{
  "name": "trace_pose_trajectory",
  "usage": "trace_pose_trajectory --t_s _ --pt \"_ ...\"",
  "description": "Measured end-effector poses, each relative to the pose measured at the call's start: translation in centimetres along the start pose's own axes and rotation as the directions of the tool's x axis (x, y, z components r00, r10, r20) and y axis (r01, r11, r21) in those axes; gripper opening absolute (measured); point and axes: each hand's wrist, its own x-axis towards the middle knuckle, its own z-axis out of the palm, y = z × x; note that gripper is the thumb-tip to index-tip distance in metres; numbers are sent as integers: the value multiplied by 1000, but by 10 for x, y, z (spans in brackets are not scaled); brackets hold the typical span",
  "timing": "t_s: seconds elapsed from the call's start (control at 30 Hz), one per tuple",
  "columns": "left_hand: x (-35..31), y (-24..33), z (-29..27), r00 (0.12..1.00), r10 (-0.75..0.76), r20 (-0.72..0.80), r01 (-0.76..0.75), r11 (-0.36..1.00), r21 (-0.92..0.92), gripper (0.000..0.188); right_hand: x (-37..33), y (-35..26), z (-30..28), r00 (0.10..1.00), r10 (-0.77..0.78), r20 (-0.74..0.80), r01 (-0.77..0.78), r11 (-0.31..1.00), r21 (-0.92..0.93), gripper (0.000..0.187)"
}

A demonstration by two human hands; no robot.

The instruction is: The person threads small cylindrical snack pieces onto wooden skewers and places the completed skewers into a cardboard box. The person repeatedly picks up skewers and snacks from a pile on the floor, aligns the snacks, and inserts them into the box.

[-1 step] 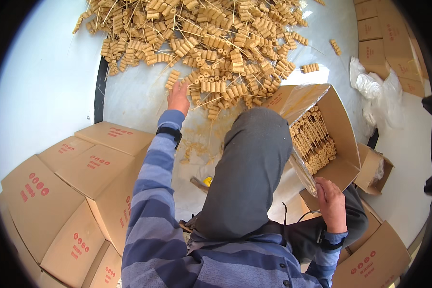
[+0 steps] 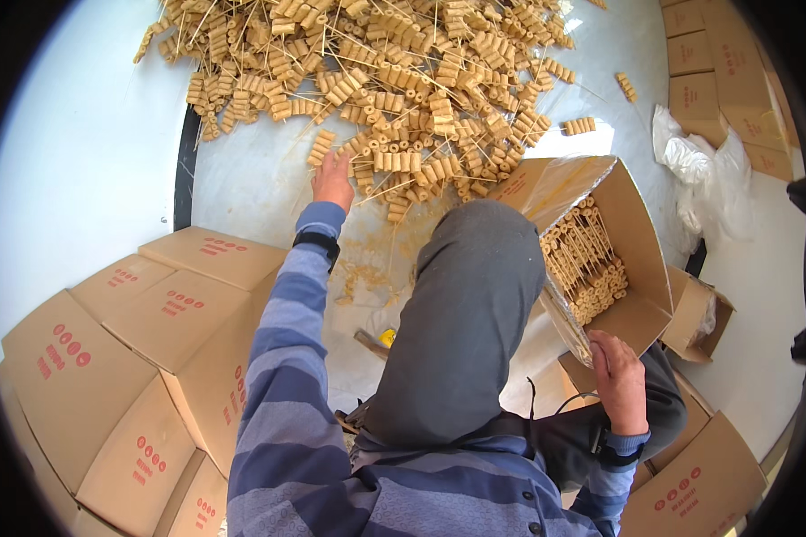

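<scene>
A big heap of thin wooden skewers threaded with tan ridged cylinders covers the pale floor ahead. My left hand is stretched out to the heap's near edge, fingers apart, holding nothing, close to a loose skewer. An open cardboard box lined with clear plastic stands tilted on my right, with rows of the same skewers laid inside. My right hand grips the box's near rim and liner. My knee in grey trousers is raised between the two hands.
Closed cardboard boxes with red print are stacked at my left, and another sits at lower right. A small open box is beside the lined one. Crumpled clear plastic and flat cartons lie at the far right. Crumbs litter the floor.
</scene>
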Motion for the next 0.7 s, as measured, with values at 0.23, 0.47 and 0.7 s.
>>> trace_pose_trajectory --t_s 0.23,0.47,0.7 --pt "20 -5 31 994 -46 99 4 922 387 31 5 1 -3 1000 0 23 0 1000 -16 16" --pt "22 -20 20 972 -24 233 -42 960 275 21 4 4 -5 1000 -2 14 2 1000 -7 15" --pt "-23 -23 -6 758 -75 648 600 470 -647 30 -1 2 2 1000 -16 -1 16 1000 27 16"
